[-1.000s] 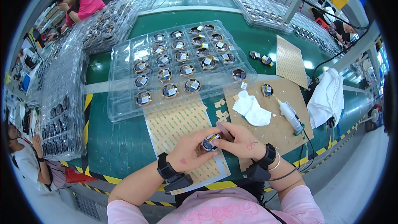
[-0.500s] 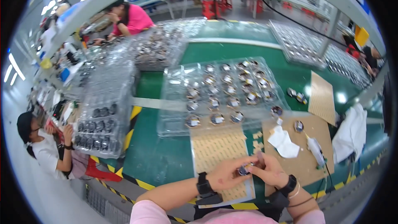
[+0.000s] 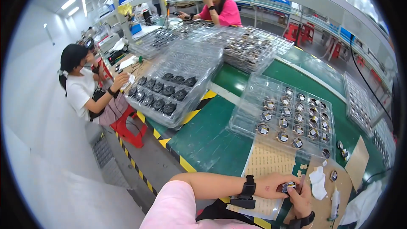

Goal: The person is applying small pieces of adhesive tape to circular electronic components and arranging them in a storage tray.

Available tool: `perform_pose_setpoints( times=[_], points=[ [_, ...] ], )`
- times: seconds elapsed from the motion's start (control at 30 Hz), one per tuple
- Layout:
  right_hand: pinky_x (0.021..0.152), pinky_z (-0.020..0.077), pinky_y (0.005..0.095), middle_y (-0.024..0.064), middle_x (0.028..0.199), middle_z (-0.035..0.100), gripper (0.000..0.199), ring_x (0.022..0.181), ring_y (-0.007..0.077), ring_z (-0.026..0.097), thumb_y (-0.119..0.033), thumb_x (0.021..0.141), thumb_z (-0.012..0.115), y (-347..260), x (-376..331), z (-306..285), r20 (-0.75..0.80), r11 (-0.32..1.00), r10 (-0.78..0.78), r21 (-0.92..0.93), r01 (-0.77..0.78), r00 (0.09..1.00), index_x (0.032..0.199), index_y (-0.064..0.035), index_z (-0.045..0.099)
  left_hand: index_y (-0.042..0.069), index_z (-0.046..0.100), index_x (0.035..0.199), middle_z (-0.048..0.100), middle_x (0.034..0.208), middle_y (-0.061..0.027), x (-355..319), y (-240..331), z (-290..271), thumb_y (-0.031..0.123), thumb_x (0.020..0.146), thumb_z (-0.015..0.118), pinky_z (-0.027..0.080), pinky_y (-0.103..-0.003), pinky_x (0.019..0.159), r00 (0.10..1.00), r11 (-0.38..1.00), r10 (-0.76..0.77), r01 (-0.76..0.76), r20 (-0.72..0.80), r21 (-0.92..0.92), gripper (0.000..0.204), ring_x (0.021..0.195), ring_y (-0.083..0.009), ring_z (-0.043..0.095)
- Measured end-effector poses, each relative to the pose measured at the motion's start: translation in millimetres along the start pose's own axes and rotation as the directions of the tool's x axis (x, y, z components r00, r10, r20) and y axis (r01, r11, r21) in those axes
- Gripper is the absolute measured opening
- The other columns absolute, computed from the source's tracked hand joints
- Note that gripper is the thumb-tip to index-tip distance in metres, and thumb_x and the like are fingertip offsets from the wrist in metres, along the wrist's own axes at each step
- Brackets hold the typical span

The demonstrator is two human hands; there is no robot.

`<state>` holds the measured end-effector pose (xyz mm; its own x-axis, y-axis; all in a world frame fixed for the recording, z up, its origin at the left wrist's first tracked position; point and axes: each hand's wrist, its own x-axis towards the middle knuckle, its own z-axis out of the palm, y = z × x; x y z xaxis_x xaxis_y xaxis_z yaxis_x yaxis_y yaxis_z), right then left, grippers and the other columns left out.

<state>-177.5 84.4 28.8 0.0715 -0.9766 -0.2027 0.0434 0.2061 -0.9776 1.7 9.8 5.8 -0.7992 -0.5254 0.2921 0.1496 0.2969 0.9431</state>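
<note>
My left hand (image 3: pixel 273 185) and my right hand (image 3: pixel 302 194) meet over the near edge of the green bench, both pinching a small round metal part (image 3: pixel 289 185) with a dark centre. A black wrist strap sits on each forearm. Under the hands lies a tan perforated sheet (image 3: pixel 267 165). Just beyond it stands a clear plastic tray (image 3: pixel 250 121) with several of the same round parts set in its pockets. A crumpled white cloth (image 3: pixel 316 182) lies to the right of my hands.
A small white bottle (image 3: pixel 335 203) and two loose round parts (image 3: pixel 333 175) lie on a brown mat at the right. Stacked clear trays (image 3: pixel 178 85) of dark parts fill the bench to the left. One person in white sits at far left, another in pink at the back.
The view has swung left, so my hands now sit at the lower right. They still hold the round part together. The seated people on the left have come more into view.
</note>
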Motion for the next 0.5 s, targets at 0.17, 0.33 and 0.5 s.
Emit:
perform_pose_setpoints(
  times=[0.17, 0.33, 0.5],
  points=[
    [0.046, 0.0279, 0.0181, -0.0022, 0.082, 0.055, 0.033, 0.056, 0.0028, 0.042, -0.012, 0.084, 0.066, 2.1, 1.2, -2.4, -0.007, 0.999, 0.04, 0.002, -0.04, 0.999, 0.113, -0.0028, 0.052, 0.012, 0.046, 0.133, 0.061, 0.101, -0.0079, -2.3, -2.9, -2.1, 0.007, 0.08, 0.067, 0.044, -0.029, 0.057, 1.0, 1.0, 0.002, -0.003, 0.031, 0.014, 0.058, 0.064, -0.0161, 0.056],
    [0.047, 0.0279, 0.0181, -0.0021, 0.081, 0.054, 0.033, 0.057, 0.0028, 0.042, -0.012, 0.085, 0.066, 0.8, 0.2, -2.4, 0.009, 0.998, 0.058, -0.024, -0.058, 0.998, 0.113, -0.0033, 0.052, 0.012, 0.047, 0.131, 0.062, 0.099, -0.008, -2.9, -5.8, -0.2, 0.007, 0.08, 0.067, 0.044, -0.03, 0.057, 0.999, 1.0, -0.006, 0.006, 0.032, 0.015, 0.055, 0.064, -0.017, 0.056],
    [0.047, 0.028, 0.0183, -0.0017, 0.082, 0.054, 0.034, 0.057, 0.003, 0.042, -0.012, 0.085, 0.066, 5.8, 1.1, -4.8, -0.018, 0.999, 0.046, -0.006, -0.046, 0.999, 0.115, -0.0029, 0.052, 0.011, 0.048, 0.127, 0.062, 0.096, -0.0079, -2.1, -5.8, 0.8, 0.006, 0.079, 0.067, 0.044, -0.03, 0.057, 1.0, 1.0, 0.019, -0.019, 0.0, -0.008, 0.052, 0.063, -0.0178, 0.057]
  ],
)
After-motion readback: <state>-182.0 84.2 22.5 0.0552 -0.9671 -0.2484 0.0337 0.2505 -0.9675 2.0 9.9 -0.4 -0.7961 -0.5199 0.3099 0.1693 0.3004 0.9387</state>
